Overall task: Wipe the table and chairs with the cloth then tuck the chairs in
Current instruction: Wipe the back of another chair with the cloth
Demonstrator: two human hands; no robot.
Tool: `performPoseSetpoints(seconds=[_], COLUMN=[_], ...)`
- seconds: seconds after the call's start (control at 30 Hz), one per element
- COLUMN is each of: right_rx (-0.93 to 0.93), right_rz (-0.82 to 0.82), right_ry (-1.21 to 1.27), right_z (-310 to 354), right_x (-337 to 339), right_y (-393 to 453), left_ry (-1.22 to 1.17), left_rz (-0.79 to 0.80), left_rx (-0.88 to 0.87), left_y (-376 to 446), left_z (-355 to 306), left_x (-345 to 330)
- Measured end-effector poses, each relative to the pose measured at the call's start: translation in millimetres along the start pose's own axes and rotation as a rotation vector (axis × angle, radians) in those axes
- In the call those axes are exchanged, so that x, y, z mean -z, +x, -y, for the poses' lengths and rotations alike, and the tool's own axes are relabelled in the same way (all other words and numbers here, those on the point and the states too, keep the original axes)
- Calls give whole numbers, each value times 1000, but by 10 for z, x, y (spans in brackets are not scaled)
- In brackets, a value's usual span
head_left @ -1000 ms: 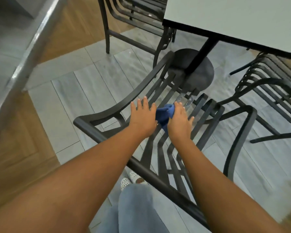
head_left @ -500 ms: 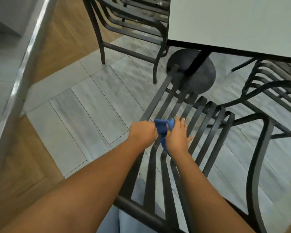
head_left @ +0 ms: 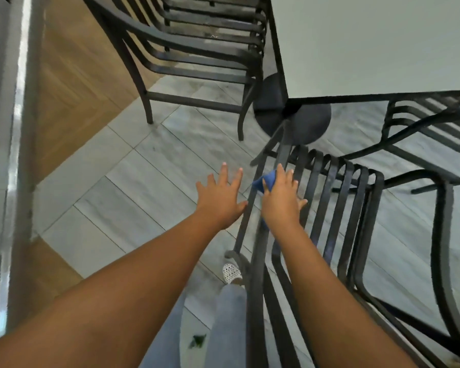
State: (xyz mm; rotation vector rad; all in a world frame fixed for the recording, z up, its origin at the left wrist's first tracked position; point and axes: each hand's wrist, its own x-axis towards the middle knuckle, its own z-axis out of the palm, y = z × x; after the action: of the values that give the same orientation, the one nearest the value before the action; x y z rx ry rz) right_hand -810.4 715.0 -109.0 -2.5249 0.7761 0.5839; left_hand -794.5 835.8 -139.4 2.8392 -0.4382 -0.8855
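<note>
Here our left hand (head_left: 221,200) hovers flat with fingers spread, holding nothing, just left of the chair (head_left: 329,224). Our right hand (head_left: 281,201) presses the blue cloth (head_left: 266,181) onto its slats, cloth bunched under the fingers (head_left: 280,173), peeking out beside them.

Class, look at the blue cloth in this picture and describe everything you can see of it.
The blue cloth is small, soft-looking and bunched, mostly hidden under the right hand, which presses it onto the dark metal slats of the chair seat. A crumpled corner pokes out to the left of the fingers, and a sliver shows below the palm. The left hand, spread open, does not touch it.
</note>
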Motion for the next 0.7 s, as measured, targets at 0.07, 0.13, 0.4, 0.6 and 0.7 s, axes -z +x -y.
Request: performPoseSetpoints(seconds=[0.07,0.13,0.4,0.6,0.7], right_rx=[-42,-87,-115,49,107], right_rz=[-16,-27,10,-16,-39], right_ry=[1,-1,121,67,-26], right_z=[230,452,1319,1909,2176], right_x=[-57,-104,-210,-163,-79], right_y=[11,20,305,648,926], left_ry=[28,56,108,117,140], left_rz=[19,33,-25,-111,-142], left_rx=[-41,-74,-58,-18,-19], left_y=[48,90,503,1003,1322], left_z=[202,403,1115,1573,1681], left_x=[111,226,654,1173,1475])
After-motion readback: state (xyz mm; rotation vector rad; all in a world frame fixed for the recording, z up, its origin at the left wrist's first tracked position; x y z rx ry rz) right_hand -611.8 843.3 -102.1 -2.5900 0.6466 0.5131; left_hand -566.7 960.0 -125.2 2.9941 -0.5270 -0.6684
